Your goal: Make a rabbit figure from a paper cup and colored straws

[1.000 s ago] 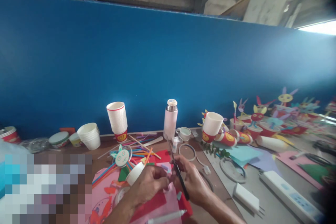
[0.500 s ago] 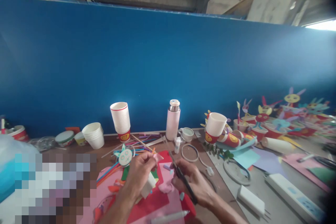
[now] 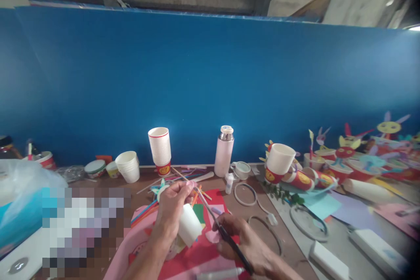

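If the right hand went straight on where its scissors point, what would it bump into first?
Probably the small pink piece held by the left hand: the scissors end right beside it, though depth is unclear and they may already touch.

In front of the pink flask [image 3: 224, 155], I see a bare left hand [image 3: 172, 201], a bare right hand [image 3: 239, 237] and uncovered forearms [image 3: 149, 245].

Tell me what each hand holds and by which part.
Right hand: scissors, by the black handles. Left hand: a small pink piece, pinched at its left edge; whether it also grips the white cup cannot be told.
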Motion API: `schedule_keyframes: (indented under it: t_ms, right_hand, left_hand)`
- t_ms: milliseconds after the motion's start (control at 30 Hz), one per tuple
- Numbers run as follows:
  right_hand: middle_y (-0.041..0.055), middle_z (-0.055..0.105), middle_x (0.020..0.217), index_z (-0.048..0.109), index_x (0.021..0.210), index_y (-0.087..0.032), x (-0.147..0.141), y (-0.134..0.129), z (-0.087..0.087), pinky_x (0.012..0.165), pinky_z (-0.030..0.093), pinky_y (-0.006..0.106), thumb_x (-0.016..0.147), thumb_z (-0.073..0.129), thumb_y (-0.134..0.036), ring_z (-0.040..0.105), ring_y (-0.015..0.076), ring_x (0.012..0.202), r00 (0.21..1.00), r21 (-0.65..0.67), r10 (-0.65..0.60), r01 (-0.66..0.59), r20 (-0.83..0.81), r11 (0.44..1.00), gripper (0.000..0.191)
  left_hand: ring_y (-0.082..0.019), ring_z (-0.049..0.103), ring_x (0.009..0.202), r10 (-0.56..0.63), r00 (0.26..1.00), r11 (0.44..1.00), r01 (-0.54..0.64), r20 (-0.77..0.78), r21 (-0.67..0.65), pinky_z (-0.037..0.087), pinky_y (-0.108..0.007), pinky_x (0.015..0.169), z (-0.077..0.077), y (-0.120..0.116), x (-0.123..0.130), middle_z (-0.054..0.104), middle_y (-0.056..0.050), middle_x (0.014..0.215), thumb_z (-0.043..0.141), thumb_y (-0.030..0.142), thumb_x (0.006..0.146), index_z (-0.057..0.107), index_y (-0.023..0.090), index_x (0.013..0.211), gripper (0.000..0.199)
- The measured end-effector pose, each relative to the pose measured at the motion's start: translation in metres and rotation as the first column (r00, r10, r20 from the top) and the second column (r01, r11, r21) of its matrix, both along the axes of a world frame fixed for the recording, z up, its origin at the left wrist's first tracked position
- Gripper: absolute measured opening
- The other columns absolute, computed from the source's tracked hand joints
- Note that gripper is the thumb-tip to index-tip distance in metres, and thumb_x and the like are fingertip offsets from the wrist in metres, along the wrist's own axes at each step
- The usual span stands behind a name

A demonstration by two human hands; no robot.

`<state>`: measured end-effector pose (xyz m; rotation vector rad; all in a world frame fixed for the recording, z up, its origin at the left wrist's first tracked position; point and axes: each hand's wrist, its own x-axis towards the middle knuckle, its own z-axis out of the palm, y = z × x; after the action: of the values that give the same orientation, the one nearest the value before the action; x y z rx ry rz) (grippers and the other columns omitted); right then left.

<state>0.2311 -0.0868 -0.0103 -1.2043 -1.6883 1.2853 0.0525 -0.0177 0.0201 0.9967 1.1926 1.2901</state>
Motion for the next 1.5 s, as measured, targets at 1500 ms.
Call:
schedule_keyframes:
  t_ms: [1500]
  right_hand:
    - [-0.0022,0.050,0.058,0.051,0.089,-0.012,-0.003,0.002,-0.007,0.049,0.038,0.020,0.072,0.059,-0.057,0.044,0.0081,0.049,0.964,-0.023,0.006,-0.012,-0.267,1.000,0.048]
  left_hand:
    - [-0.011,0.052,0.050,-0.167,0.986,0.986,0.167,0.003,-0.022,0.041,-0.023,0.055,-0.018,-0.023,0.034,0.058,0.002,0.050,0.062,0.030,0.064,0.061,0.016,0.054,0.017]
